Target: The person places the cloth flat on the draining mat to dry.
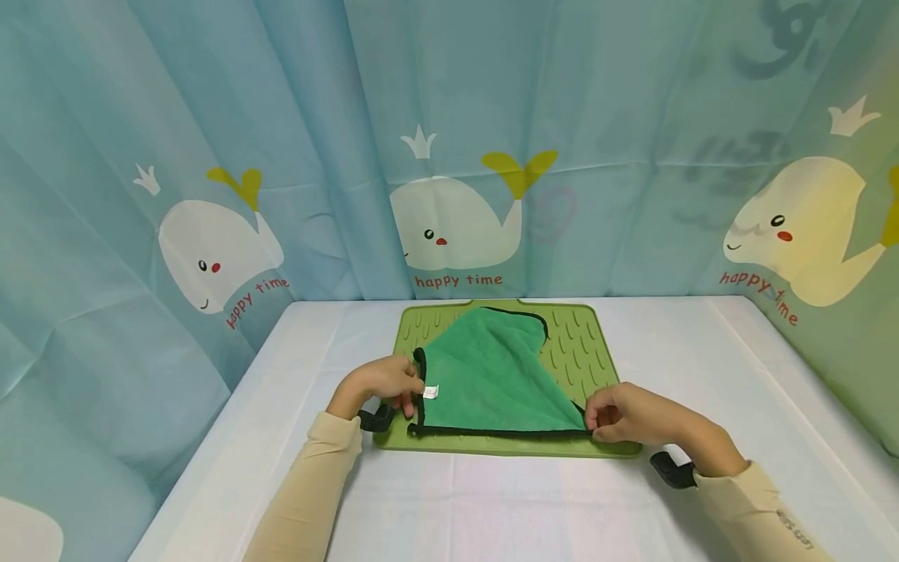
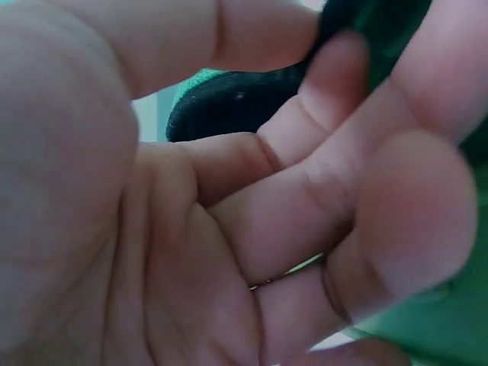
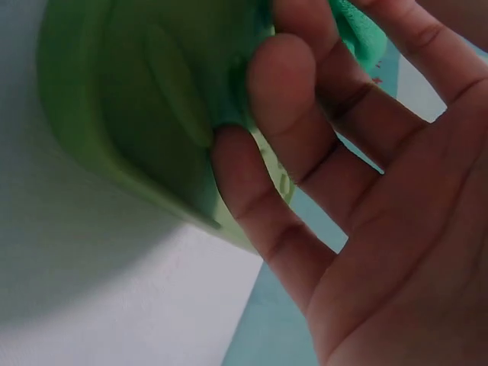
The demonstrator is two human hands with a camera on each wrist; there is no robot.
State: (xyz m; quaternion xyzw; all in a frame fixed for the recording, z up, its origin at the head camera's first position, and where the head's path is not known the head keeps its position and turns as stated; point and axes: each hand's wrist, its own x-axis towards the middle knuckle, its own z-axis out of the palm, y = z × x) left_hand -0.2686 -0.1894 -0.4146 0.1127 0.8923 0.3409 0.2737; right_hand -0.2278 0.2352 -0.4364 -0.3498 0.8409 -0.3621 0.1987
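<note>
A green towel [image 1: 492,375] with black edging lies over a green ribbed mat [image 1: 583,336], its far part bunched and folded. On the towel's left edge, beside a small white label [image 1: 431,392], my left hand [image 1: 385,381] pinches the black border. In the left wrist view, thumb and index finger meet at that dark edging [image 2: 229,99], with the other fingers curled below. My right hand [image 1: 635,414] pinches the front right corner of the towel. The right wrist view shows its fingers [image 3: 252,183] close over the mat's rounded corner; the pinched cloth is mostly hidden there.
The mat lies on a white-covered table [image 1: 520,499]. Behind it hangs a light blue curtain [image 1: 449,78] printed with whales, also along both sides. Black straps with cameras [image 1: 377,418] sit at both wrists.
</note>
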